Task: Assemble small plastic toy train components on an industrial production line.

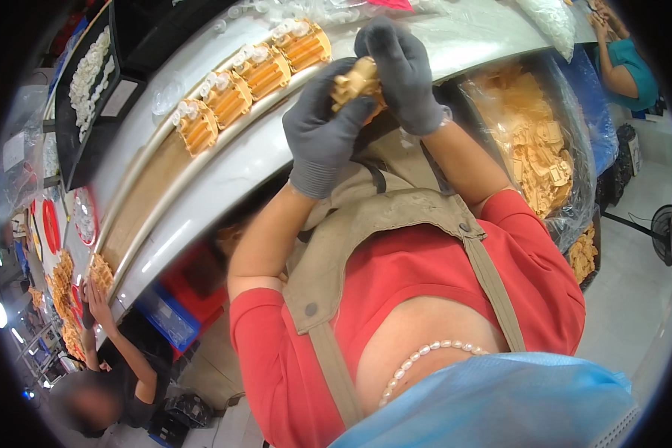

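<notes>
Both my hands wear grey knit gloves and are raised together over the near edge of the white worktable. Between them is a yellow-orange moulded plastic part [356, 82], its lower side partly covered by fingers. My left hand [322, 131] is closed around it, thumb along its lower edge. My right hand [401, 75] grips the part's right end with bent fingers. Just left of my hands, a row of similar plastic parts with orange tubes inside [267, 75] lies along a brown conveyor track [145, 194]. Small clear-white pieces [252, 54] sit on their far ends.
A plastic-lined bin [534, 142] of loose yellow-orange parts stands at my right. White pieces fill a black tray [89, 86] at the far left. One co-worker [116, 366] handles parts at lower left; another [623, 71] is at upper right. A blue crate [168, 317] sits under the table.
</notes>
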`<act>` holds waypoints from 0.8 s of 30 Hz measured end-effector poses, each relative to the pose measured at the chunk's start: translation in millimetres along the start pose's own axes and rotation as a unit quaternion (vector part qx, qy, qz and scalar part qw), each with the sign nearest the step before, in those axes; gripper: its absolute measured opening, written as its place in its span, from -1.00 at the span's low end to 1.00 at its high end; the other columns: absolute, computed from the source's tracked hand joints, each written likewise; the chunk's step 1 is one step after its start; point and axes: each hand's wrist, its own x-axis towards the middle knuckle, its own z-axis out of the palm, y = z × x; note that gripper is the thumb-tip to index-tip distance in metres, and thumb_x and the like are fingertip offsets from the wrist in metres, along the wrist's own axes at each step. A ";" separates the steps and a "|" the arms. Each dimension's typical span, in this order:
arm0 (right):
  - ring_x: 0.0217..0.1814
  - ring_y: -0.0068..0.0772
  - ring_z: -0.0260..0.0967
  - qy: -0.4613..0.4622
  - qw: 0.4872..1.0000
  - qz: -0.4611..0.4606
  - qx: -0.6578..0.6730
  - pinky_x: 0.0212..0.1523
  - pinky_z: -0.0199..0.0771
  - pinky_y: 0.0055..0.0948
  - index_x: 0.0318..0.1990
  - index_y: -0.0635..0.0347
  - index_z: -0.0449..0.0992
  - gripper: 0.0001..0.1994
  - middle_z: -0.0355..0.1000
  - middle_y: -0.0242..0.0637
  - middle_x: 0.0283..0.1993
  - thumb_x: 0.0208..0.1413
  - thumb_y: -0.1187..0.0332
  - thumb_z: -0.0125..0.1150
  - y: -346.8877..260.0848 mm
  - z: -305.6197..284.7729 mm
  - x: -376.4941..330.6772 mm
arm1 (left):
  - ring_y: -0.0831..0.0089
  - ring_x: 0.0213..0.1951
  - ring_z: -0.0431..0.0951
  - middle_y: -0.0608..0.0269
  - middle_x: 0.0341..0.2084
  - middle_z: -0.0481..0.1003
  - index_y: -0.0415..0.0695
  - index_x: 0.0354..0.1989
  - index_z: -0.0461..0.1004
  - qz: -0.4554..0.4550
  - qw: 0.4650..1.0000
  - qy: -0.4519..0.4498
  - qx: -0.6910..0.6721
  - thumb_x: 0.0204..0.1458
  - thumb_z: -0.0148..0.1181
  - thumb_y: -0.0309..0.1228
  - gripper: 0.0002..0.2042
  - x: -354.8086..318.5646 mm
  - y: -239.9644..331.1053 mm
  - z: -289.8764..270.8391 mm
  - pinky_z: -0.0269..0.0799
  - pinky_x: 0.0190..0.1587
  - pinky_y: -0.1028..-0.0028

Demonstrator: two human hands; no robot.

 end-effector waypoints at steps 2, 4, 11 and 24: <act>-0.25 -0.60 0.25 0.003 0.999 -0.040 -0.009 -0.16 0.28 -0.58 -0.13 0.30 0.41 -0.66 0.36 -0.39 -0.29 0.22 0.13 0.09 -10.6 -3.6 -1.8 | 0.50 -0.05 0.46 0.20 -0.06 0.46 -0.24 0.12 0.34 0.000 0.979 0.049 -0.196 0.05 0.25 -0.48 -0.56 7.2 0.5 -12.8 0.39 0.06 0.48; -0.18 -0.41 0.43 0.036 0.988 -0.070 -0.136 -0.05 0.41 -0.45 -0.03 0.21 0.41 -0.54 0.47 -0.27 -0.22 0.04 0.08 0.28 -18.0 1.0 -3.5 | 0.28 0.13 0.33 0.19 0.11 0.30 -0.09 0.28 0.09 0.007 0.951 0.013 -0.308 0.13 0.16 -0.34 -0.44 15.6 7.6 -28.9 0.28 0.19 0.24; -0.21 -0.32 0.52 -0.122 0.958 -0.079 -0.248 -0.21 0.51 -0.38 0.05 0.19 0.38 -0.48 0.51 -0.20 -0.20 -0.07 0.26 0.41 -13.1 -4.7 -9.7 | 0.35 -0.04 0.49 0.04 -0.07 0.47 -0.22 0.21 0.15 -0.009 0.992 -0.007 -0.127 -0.14 0.41 -0.46 -0.28 30.9 -5.9 -48.7 0.43 0.02 0.41; -0.05 -0.26 0.45 -0.053 0.961 -0.070 -0.261 0.01 0.40 -0.27 0.03 0.18 0.39 -0.54 0.49 -0.13 -0.16 0.00 0.23 0.36 9.1 -48.1 34.8 | 0.30 0.12 0.37 0.05 0.12 0.33 -0.24 0.30 0.04 -0.001 0.999 -0.011 0.044 0.04 0.26 -0.48 -0.33 35.0 8.3 -44.5 0.29 0.17 0.36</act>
